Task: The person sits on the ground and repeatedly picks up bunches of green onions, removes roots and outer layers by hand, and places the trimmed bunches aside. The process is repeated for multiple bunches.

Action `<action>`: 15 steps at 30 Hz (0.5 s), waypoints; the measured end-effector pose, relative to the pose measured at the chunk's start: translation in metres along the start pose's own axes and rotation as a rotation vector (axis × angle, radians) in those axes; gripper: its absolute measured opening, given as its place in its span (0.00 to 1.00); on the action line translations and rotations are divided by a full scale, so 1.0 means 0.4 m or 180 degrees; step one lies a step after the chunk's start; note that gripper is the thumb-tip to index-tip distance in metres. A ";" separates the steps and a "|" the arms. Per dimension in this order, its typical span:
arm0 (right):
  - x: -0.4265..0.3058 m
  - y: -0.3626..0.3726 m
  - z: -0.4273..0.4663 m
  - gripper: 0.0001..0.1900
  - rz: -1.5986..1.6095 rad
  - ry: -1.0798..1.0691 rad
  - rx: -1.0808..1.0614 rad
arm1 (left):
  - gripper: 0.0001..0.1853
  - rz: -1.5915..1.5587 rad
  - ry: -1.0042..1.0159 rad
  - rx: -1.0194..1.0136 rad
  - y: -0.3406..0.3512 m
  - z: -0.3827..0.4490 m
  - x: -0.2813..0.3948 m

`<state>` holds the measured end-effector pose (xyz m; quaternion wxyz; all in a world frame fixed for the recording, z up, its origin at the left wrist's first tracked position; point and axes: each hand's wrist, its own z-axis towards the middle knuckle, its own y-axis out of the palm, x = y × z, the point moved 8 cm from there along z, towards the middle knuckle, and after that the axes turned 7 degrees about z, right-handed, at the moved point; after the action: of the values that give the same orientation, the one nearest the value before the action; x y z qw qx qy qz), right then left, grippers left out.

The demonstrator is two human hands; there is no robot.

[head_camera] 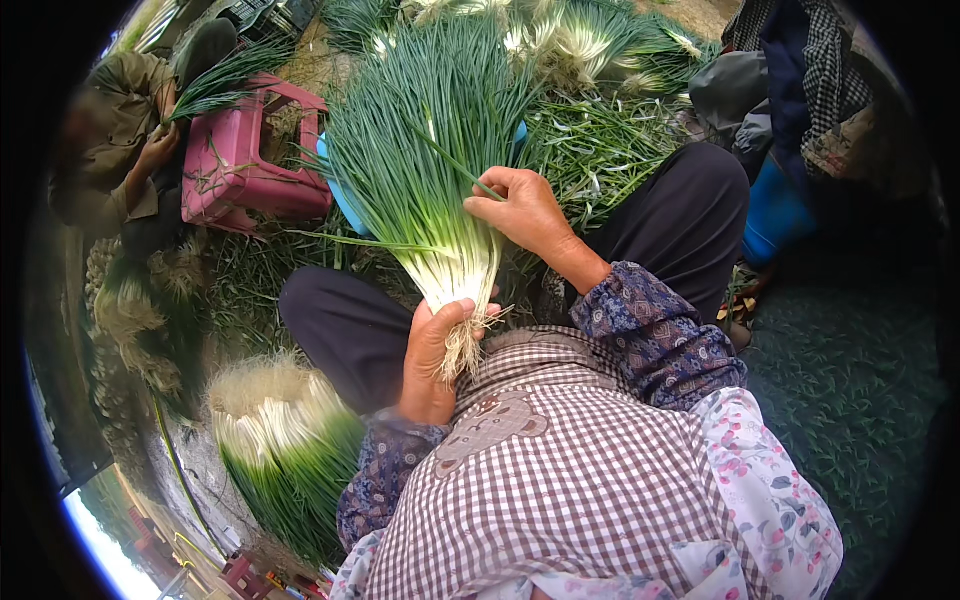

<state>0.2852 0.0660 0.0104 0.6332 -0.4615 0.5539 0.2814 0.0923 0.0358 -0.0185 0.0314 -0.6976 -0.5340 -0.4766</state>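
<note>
A large bunch of green onions (427,142) fans out in front of me, leaves pointing away and white stems towards me. My left hand (435,352) grips it round the white stems, just above the stringy roots (463,346). At the right side of the bunch, my right hand (517,210) pinches a single green leaf (457,163) between thumb and fingers. One loose leaf (360,241) sticks out to the left across the stems. Part of a blue object (346,196) shows beneath the bunch.
Another trimmed-looking bunch of green onions (289,442) lies by my left side, roots away from me. A pink plastic stool (251,161) lies tipped at the left, beside a co-worker's hands (159,142). Cut leaves (600,146) litter the ground; more onion bunches (577,45) lie beyond. Another person sits at right.
</note>
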 end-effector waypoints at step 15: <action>-0.265 -0.139 -0.294 0.09 0.3655 -0.0290 -0.1017 | 0.29 -0.0075 0.0159 0.0455 -0.018 -0.002 -0.007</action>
<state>0.2574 -0.0462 0.1322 0.3257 -0.1653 0.6378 0.6780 0.0863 0.0362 -0.0233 0.0888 -0.6752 -0.5739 -0.4548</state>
